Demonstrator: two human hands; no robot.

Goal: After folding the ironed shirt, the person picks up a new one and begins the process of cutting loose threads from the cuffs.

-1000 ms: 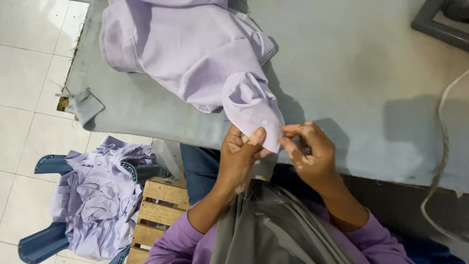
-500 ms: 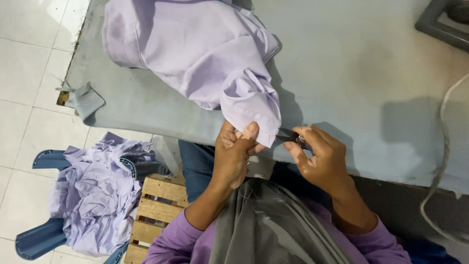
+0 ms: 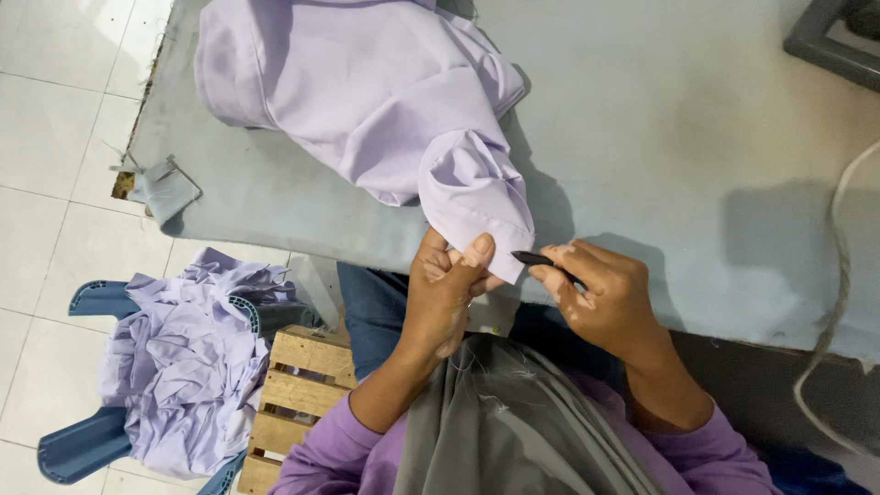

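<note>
A lilac shirt (image 3: 367,101) lies bunched on the grey-blue padded table (image 3: 697,156). One sleeve cuff (image 3: 481,215) hangs toward the table's front edge. My left hand (image 3: 446,293) pinches the lower edge of that cuff between thumb and fingers. My right hand (image 3: 600,298) grips a small dark pointed tool (image 3: 539,260), its tip aimed left and almost touching the cuff's corner. Both forearms wear purple sleeves.
A blue basket (image 3: 87,449) heaped with lilac garments (image 3: 183,357) stands on the white tiled floor at lower left. A wooden pallet stool (image 3: 298,380) is beside it. A grey cloth (image 3: 513,431) covers my lap. A white cord (image 3: 839,302) hangs at right.
My right hand has drawn back to the right, off the cuff, so the dark tool's tip now shows clear of the fabric. The left hand keeps its pinch on the cuff.
</note>
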